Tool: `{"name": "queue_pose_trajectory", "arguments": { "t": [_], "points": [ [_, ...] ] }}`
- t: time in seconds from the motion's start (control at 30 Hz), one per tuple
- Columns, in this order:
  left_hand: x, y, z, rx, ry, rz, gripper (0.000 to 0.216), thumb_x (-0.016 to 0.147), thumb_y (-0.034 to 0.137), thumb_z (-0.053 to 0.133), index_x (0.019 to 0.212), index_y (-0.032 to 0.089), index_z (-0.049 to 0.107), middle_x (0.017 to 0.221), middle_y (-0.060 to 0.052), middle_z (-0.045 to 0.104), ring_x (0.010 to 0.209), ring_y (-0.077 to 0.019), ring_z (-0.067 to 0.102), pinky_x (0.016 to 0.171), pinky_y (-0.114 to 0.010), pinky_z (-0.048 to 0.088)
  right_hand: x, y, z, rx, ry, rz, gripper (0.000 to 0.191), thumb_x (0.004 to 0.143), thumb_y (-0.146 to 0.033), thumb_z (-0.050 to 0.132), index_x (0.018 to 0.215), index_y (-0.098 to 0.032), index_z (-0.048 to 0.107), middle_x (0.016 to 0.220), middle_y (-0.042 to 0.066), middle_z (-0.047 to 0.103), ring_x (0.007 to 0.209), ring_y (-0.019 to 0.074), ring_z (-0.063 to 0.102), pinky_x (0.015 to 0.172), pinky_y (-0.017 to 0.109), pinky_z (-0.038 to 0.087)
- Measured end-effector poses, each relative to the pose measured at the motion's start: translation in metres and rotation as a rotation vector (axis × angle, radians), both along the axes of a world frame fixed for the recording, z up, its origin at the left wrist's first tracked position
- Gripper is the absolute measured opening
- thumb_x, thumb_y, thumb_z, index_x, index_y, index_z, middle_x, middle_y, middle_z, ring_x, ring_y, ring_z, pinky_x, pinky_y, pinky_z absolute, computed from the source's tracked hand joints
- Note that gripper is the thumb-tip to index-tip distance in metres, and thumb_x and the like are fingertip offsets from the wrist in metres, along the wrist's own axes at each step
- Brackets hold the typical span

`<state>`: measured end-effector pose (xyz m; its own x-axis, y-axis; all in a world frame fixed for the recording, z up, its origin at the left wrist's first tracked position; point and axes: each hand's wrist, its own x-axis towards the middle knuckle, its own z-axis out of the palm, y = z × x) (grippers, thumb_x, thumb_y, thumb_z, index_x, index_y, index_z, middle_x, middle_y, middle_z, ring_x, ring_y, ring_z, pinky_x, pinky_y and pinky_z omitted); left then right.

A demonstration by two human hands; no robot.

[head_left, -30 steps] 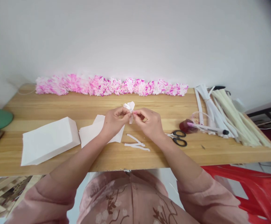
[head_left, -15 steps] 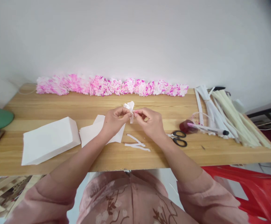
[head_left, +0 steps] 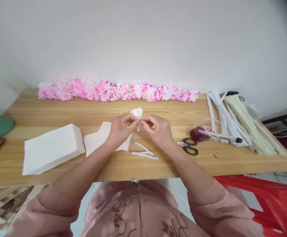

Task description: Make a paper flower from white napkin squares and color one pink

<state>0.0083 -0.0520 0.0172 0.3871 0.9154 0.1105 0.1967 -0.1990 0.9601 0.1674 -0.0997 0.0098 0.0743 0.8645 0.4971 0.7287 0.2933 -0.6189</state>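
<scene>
Both of my hands meet above the middle of the wooden table (head_left: 59, 164). My left hand (head_left: 121, 127) and my right hand (head_left: 157, 129) pinch a small folded piece of white tissue paper (head_left: 137, 115) between their fingertips; its crumpled top sticks up above the fingers. Just below the hands lie a few cut white paper strips (head_left: 144, 150). A loose sheet of white tissue (head_left: 96, 141) lies under my left wrist.
A thick stack of white tissue (head_left: 51, 148) sits at the left. A row of pink-and-white paper flowers (head_left: 116, 91) lines the back edge. Black-handled scissors (head_left: 189, 145), a dark red cup (head_left: 196, 133), a pen (head_left: 219, 136) and bundled white sticks (head_left: 242, 121) lie at the right. A red stool (head_left: 264, 200) stands below.
</scene>
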Motion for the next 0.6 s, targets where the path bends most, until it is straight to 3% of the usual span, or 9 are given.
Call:
{"name": "queue_pose_trajectory", "arguments": {
  "t": [0.43,0.6],
  "points": [
    [-0.0003,0.0012,-0.0026,-0.053,-0.047,-0.006,0.016,0.079,0.031,0.066,0.071,0.018,0.066,0.074,-0.002,0.068,0.074,-0.0152,0.06,0.071,-0.025,0.046,-0.0007,-0.0003,0.0008,-0.019,0.072,-0.027,0.012,0.085,-0.024,0.06,0.083,-0.021,0.071,0.077,0.002,0.074,0.063,0.0137,0.063,0.059,0.025,0.048],
    [-0.0004,0.0016,-0.0041,-0.036,-0.046,-0.021,0.017,0.08,0.033,0.066,0.072,0.018,0.066,0.073,-0.001,0.066,0.074,-0.015,0.06,0.07,-0.025,0.045,-0.0011,-0.0004,-0.0009,0.01,0.008,-0.014,0.013,0.086,-0.022,0.058,0.083,-0.021,0.07,0.079,0.002,0.075,0.066,0.0146,0.065,0.061,0.026,0.049]
  ]
}}
